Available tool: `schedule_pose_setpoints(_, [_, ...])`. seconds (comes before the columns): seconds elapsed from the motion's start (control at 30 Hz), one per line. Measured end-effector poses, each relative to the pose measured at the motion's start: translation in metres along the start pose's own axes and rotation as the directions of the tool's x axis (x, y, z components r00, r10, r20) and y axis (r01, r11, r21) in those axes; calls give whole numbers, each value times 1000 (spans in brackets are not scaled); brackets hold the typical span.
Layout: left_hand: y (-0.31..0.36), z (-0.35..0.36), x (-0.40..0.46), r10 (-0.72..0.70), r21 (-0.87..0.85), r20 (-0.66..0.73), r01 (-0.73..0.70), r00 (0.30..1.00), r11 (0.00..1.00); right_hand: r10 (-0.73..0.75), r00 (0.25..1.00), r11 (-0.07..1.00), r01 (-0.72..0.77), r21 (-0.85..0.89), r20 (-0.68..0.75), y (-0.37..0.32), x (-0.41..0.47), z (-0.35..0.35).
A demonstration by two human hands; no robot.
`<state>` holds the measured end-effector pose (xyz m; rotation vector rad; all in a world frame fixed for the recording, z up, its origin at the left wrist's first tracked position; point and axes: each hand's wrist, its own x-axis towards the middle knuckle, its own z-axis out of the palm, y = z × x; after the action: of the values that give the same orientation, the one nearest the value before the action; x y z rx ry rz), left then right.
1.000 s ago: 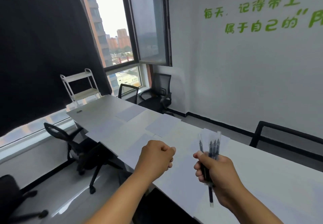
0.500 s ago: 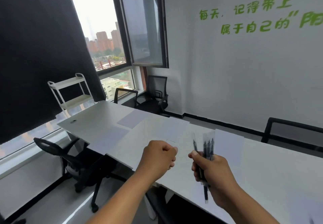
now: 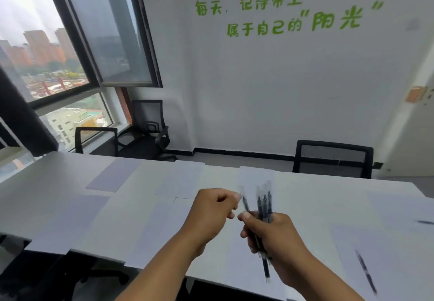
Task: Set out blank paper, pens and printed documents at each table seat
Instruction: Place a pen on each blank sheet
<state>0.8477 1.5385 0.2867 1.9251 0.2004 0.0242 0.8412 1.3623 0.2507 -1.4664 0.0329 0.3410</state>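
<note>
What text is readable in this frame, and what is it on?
"每天, 记得带上": upper line of the green lettering on the white wall.
"属于自己的"阳光"": lower line of the same lettering.
White paper sheets on the long white table: any print is too blurred to read.
Clear-barrelled dark pens gripped in the right hand: no legible marking.
Small orange plate by the door: unreadable.

**Pens bunched upright, paper lying flat at the seats**

A bundle of dark pens [image 3: 264,209] is standing fanned, tips up. White sheets [image 3: 180,180] are lying flat along the desk [image 3: 42,197]; one pen [image 3: 365,270] is resting diagonally on the near right sheet [image 3: 387,249].
</note>
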Motion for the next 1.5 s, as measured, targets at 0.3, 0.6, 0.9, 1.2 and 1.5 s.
schedule_pose_setpoints(0.3, [-26, 16, 85, -58, 3, 56, 58, 997, 998, 30, 1000, 999, -30, 35, 2, 27, 83, -10])
schedule_pose_setpoints(0.6, [-84, 49, 148, -198, 45, 167, 193, 966, 980, 163, 974, 984, -148, 102, -155, 86, 124, -16])
schedule_pose_setpoints(0.9, [-163, 78, 207, -316, 147, 272, 285, 909, 947, 291, 841, 953, -211, 219, -456, 155, 136, -32])
schedule_pose_setpoints(1.2, [-218, 105, 227, -401, 283, 291, 322, 868, 903, 349, 809, 933, -252, 258, -473, 186, 163, -41])
schedule_pose_setpoints(1.5, [-244, 132, 231, -478, 436, 250, 343, 842, 832, 370, 803, 925, -268, 271, -467, 207, 171, -52])
